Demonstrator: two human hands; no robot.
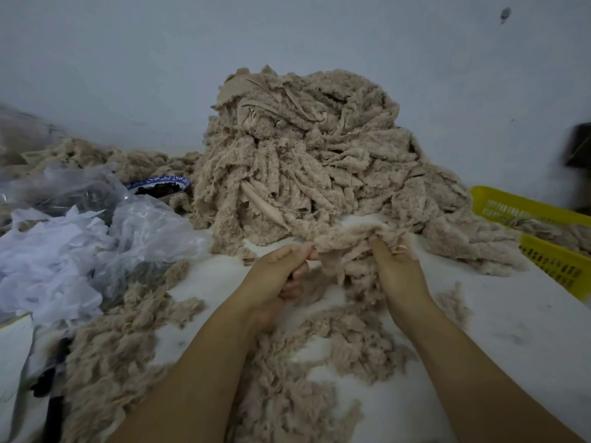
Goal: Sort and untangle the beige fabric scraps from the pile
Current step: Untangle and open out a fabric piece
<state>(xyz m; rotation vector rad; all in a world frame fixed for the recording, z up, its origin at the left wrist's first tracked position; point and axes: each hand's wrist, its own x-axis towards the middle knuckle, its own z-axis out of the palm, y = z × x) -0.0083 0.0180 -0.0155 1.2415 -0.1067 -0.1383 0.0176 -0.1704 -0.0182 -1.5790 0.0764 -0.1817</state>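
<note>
The left hand (277, 276) pinches one end of a beige fabric scrap (343, 243). The right hand (396, 271) closes its grip on the other end, just in front of the tall pile (303, 155) on the desk (486, 334). A yellow basket (550, 266) sits right of the pile.

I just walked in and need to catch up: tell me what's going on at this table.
A person is working through a big pile of beige fabric scraps on a white table. Both hands hold one beige scrap in front of it: the left hand pinches one end, the right hand grips the bunched other end. More loose scraps lie around the forearms. A yellow basket on the right holds a few scraps; plastic bags sit on the left.
</note>
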